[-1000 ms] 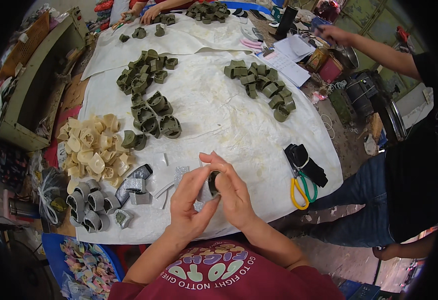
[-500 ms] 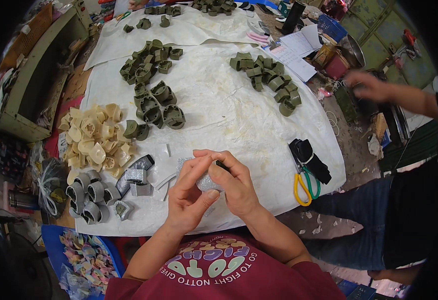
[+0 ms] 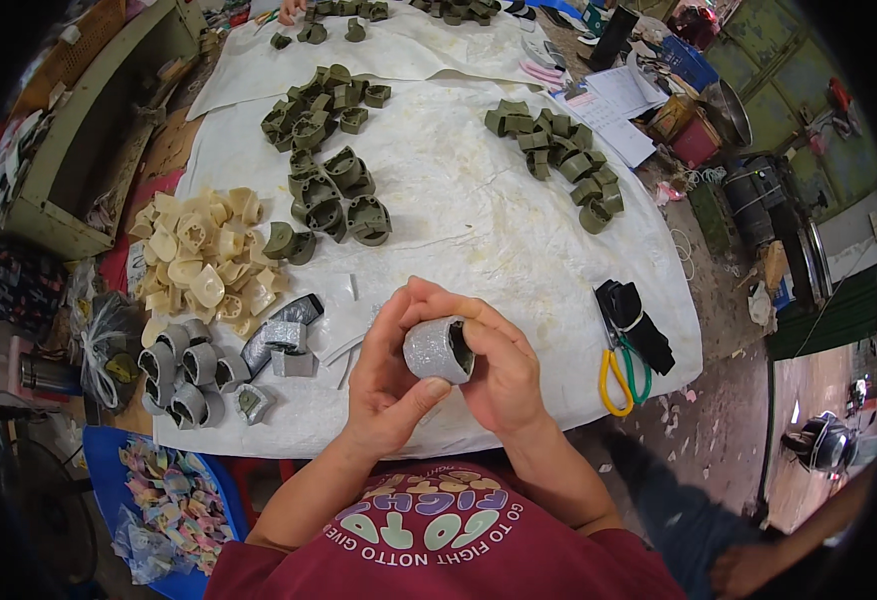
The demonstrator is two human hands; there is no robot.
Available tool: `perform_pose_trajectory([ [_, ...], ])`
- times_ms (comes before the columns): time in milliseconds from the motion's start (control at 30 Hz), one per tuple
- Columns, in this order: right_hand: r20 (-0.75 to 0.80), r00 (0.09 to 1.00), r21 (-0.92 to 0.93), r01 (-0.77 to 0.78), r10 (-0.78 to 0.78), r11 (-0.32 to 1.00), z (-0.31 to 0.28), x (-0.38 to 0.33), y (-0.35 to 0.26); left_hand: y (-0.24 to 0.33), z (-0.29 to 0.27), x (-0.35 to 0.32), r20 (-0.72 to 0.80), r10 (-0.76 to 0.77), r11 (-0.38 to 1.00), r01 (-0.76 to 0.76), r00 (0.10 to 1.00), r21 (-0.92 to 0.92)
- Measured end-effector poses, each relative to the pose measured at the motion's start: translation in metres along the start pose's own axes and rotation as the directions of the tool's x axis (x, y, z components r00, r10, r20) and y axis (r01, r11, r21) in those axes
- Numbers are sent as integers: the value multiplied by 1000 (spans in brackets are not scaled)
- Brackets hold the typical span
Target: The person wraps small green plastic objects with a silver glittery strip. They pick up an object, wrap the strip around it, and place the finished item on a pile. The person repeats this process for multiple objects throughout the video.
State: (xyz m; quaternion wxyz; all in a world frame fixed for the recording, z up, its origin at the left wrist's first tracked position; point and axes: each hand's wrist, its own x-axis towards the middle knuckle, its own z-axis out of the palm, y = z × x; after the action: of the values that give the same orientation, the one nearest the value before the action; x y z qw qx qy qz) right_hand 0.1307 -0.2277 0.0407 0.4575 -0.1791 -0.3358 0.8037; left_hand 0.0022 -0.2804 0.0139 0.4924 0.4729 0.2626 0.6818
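Note:
Over the near edge of the table, both my hands hold a silver glitter-covered hollow block (image 3: pixel 426 350), shaped like a shoe heel. Its dark open side faces right. My left hand (image 3: pixel 380 372) curls round its left side, the thumb pressed on the lower edge. Fingers of my right hand (image 3: pixel 506 368) grip the rim of the open side. Pale strips (image 3: pixel 341 318) lie just left of my hands. Beyond them are two silver pieces (image 3: pixel 286 335) by a dark, sole-shaped pad (image 3: pixel 303 312). Several silver-covered blocks (image 3: pixel 188 370) stand in a cluster farther left.
Cream pieces (image 3: pixel 203 250) are heaped at the left; green hollow blocks (image 3: pixel 323 195) stand mid-table and more green blocks (image 3: pixel 558 150) at the right. Scissors (image 3: pixel 615 380) lie beside a black bundle (image 3: pixel 633 325). A blue bin (image 3: pixel 108 490) of scraps sits lower left. Another person's hand (image 3: pixel 743 570) shows lower right.
The silver block has been turned, so its dark opening now shows. My fingers have shifted and uncover more of it. The other person at the right has moved toward the lower right.

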Motion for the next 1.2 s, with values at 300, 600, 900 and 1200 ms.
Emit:
perform_pose_trajectory([
  [300, -27, 993, -297, 101, -114, 950, 1, -2, 15, -2, -2, 3, 3, -7, 993, 6, 1000, 116],
  [600, -13, 996, -362, 79, -89, 929, -2, 0, 9, -10, -6, 1, -13, -28, 992, 29, 1000, 120],
  [900, 109, 986, -480, 164, -127, 862, -15, 4, 7, -12, -6, -2, -117, -159, 986, 151, 980, -69],
  [1200, 511, 831, -856, 516, -218, -39, -18, 12, -18, 5, -1, 3, -167, -333, 879, 241, 928, -410],
])
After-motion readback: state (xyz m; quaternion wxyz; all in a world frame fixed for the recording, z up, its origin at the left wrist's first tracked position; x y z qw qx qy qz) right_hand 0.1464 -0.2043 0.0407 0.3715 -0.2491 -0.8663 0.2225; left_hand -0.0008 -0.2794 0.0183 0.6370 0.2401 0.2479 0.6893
